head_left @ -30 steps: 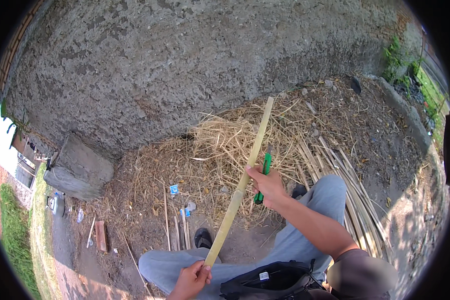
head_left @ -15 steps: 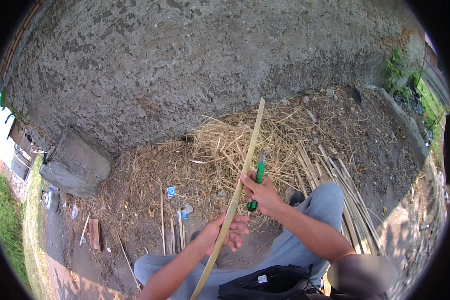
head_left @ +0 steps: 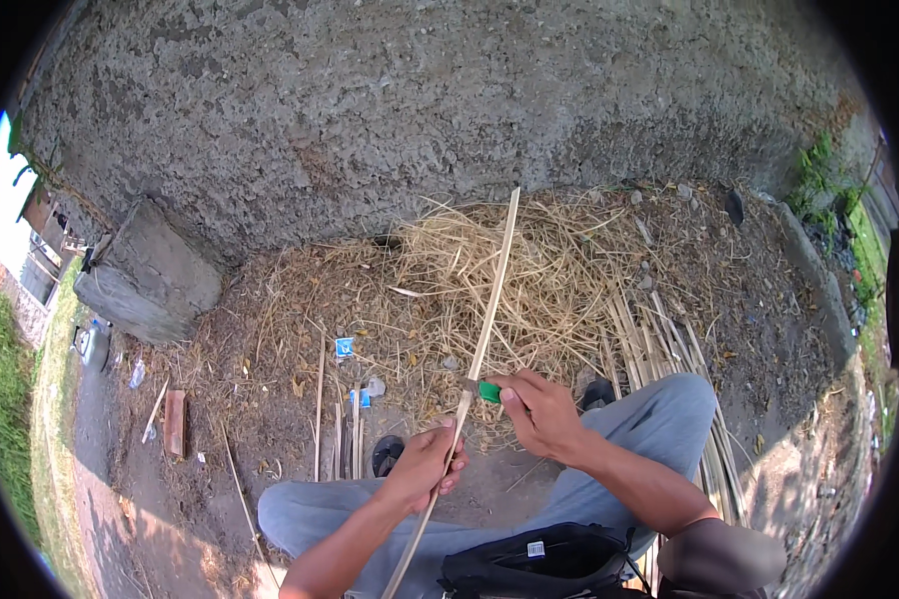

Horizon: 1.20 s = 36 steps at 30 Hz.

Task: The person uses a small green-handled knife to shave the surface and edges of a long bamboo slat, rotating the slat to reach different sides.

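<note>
A long, pale bamboo strip [head_left: 495,290] slants up across the middle, from my lap toward the wall. My left hand [head_left: 425,467] is closed around its lower part. My right hand [head_left: 541,411] grips a green box cutter [head_left: 489,392], most of its handle hidden in the fist. The cutter's blade meets the strip's edge just above my left hand. Behind the strip lies a heap of thin shavings [head_left: 559,270] on the ground.
A rough grey wall [head_left: 400,110] rises beyond the heap. More bamboo strips [head_left: 719,449] lie by my right knee, and several thin sticks [head_left: 358,429] at my left. A concrete block [head_left: 155,270], a brick [head_left: 175,424] and a kettle [head_left: 94,345] stand or lie leftward. A black bag [head_left: 529,559] rests on my lap.
My left hand has closed around the strip. The right hand has let go of the strip and turned the box cutter so its blade touches the edge. The strip is turned narrow side up.
</note>
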Tool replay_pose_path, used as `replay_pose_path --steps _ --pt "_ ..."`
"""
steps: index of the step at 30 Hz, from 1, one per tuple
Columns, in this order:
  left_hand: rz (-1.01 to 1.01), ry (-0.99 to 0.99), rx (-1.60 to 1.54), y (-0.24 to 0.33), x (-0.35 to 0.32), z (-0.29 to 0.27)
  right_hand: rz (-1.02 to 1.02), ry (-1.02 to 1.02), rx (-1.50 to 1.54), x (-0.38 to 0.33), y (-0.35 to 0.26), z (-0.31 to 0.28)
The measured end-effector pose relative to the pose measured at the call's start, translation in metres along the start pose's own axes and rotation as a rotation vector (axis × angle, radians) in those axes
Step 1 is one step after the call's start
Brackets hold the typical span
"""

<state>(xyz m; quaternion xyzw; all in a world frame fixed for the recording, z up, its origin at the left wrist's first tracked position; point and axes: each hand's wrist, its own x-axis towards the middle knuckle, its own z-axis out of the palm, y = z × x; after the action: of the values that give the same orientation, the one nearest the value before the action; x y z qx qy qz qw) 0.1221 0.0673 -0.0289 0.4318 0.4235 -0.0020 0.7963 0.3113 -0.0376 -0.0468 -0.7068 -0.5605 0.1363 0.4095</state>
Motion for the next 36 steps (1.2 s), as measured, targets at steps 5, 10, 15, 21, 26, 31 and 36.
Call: replay_pose_path --steps 5,10,15,21,26,31,36 --pt "0.153 0.043 0.058 -0.01 0.001 -0.002 -0.07 0.062 0.125 -0.002 0.005 0.014" --pt "0.179 0.083 0.026 -0.01 -0.005 -0.004 0.164 -0.105 0.082 -0.008 0.001 0.011" --pt "0.198 0.062 0.021 -0.014 -0.004 -0.005 0.03 -0.021 0.148 -0.005 -0.003 0.009" --pt "0.188 0.072 0.049 -0.016 -0.004 -0.003 -0.039 0.02 0.131 -0.006 0.006 0.016" --pt "0.206 0.091 0.104 -0.017 -0.004 -0.003 -0.047 0.077 0.174 -0.007 0.005 0.019" --pt "0.393 0.198 0.311 -0.046 0.013 -0.009 -0.003 0.007 0.196 -0.009 -0.004 0.012" --pt "0.47 0.247 0.493 -0.043 0.011 -0.005 -0.101 0.094 0.199 -0.011 0.0 0.012"
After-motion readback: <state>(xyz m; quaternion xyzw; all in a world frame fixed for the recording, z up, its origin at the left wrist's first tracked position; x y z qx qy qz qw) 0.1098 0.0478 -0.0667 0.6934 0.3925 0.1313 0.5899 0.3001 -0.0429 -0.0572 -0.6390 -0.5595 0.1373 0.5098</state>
